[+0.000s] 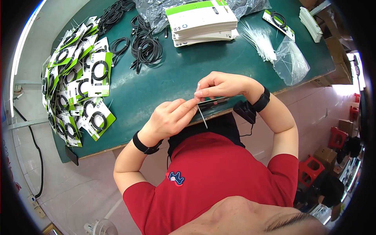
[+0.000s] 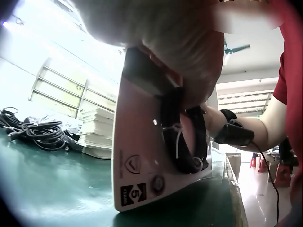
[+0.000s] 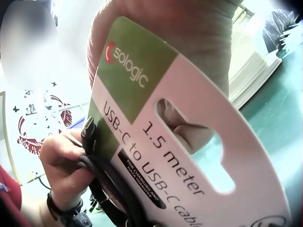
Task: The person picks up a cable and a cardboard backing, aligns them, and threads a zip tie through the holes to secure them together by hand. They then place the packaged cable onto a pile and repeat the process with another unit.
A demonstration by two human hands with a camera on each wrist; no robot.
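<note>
Both hands meet at the front edge of the green table (image 1: 176,74). Between them is a white and green cable card (image 1: 213,101), seen edge-on in the head view. My right hand (image 1: 203,89) pinches the card's top from above. Its printed face (image 3: 156,142) reads "USB-C to USB-C cable, 1.5 meter". My left hand (image 1: 188,106) grips the card's near end and presses the coiled black cable (image 3: 102,175) against it. On the card's back (image 2: 142,156) the cable coil (image 2: 182,137) is bound by a white zip tie (image 2: 176,142). The tie's tail (image 1: 203,116) hangs down.
A heap of packed cable cards (image 1: 78,78) covers the table's left end. Loose black cables (image 1: 145,43) lie behind it, with a stack of blank cards (image 1: 201,21) at the back. White zip ties (image 1: 260,39) and a clear bag (image 1: 291,58) lie to the right. Red stools (image 1: 309,164) stand on the floor.
</note>
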